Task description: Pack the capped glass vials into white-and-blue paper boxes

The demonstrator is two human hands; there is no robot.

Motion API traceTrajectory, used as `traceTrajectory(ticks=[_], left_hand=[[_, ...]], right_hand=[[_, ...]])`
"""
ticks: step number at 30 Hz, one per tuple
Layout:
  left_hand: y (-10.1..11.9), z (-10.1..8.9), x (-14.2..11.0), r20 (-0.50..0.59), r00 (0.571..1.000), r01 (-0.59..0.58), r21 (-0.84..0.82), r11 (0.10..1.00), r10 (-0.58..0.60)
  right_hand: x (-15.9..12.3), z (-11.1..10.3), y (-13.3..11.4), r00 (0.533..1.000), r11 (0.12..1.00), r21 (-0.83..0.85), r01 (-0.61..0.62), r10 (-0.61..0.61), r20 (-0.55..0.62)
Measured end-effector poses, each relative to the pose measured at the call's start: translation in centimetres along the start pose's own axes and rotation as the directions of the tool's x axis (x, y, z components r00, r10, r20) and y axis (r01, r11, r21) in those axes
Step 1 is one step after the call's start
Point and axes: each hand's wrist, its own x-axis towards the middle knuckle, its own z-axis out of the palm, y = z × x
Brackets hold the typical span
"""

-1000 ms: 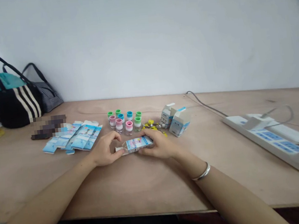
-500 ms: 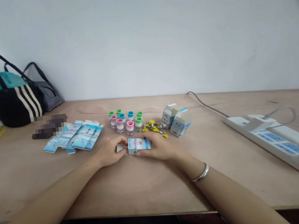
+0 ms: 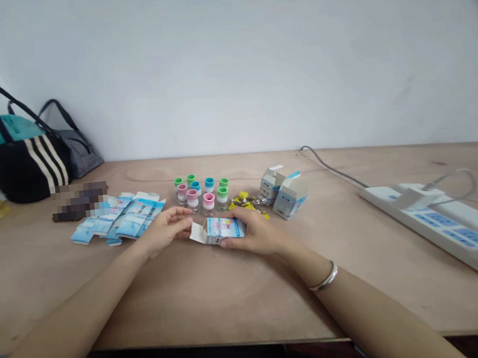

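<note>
The left hand (image 3: 162, 231) has come off the printed carton (image 3: 224, 228), fingers (image 3: 178, 214) open, while the right hand (image 3: 256, 233) grips it.

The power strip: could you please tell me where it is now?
In the head view, the white power strip lies at the right of the wooden table, right of the two small cartons.

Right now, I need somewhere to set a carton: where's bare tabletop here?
Bare plywood tabletop shows in front of the left hand and right hand, and between the standing cartons and the power strip. It's crowded behind the held carton, where capped vials and flat blue cartons sit.
</note>
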Motion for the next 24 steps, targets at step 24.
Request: traceTrajectory(ticks=[24], left_hand=[[0.2,2.4,-1.6,0.165,0.954,-0.286,0.237,0.928,0.252]], right_hand=[[-0.2,0.1,-1.3,0.989,0.975,-0.167,0.144,-0.148,-0.008]])
